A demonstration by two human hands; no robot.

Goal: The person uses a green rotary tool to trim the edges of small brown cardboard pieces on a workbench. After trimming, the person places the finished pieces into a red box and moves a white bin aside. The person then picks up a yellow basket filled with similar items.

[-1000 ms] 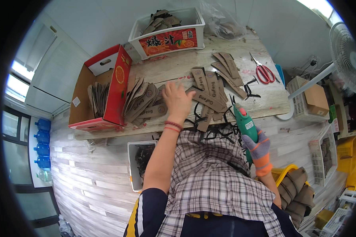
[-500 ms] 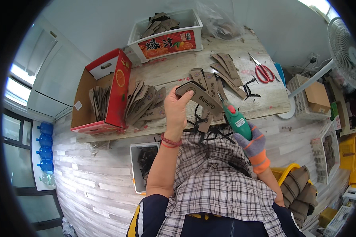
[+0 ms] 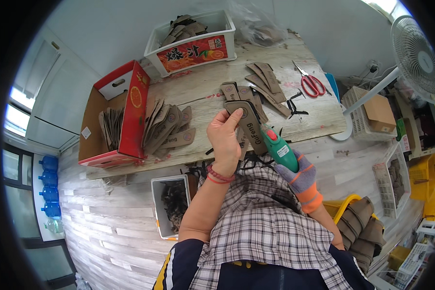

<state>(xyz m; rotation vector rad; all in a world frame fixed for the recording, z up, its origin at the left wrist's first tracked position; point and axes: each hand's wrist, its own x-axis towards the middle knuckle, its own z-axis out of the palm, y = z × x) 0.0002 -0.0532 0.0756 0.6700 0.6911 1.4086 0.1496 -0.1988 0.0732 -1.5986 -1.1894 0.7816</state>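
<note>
My bare left hand [image 3: 225, 139], a red beaded bracelet at its wrist, pinches a flat brown strip [image 3: 251, 126] by its upper end. The strip has rounded ends, a dark edge and printing, and hangs steeply toward me. In a grey and orange glove, my right hand [image 3: 302, 180] grips a green handheld power tool [image 3: 281, 152] with a red button. The tool's front end is against or just behind the strip's right edge; its tip is hidden there. Similar loose strips [image 3: 230, 90] lie beyond my left hand on the worn wooden table [image 3: 203, 89].
A red carton [image 3: 136, 104] of upright strips stands left, with a fanned stack [image 3: 171, 128] beside it. A white bin [image 3: 223, 53] is at the back. Red-handled scissors [image 3: 314, 87] and black scraps [image 3: 297, 107] lie right. Below the table edge are a grey bin [image 3: 157, 212] and yellow basket [image 3: 340, 205].
The strip has swung from a slant to a steeper hang, and my left hand has come nearer to me and the tool. The tool's front now meets the strip's edge. The whole view shifted slightly.
</note>
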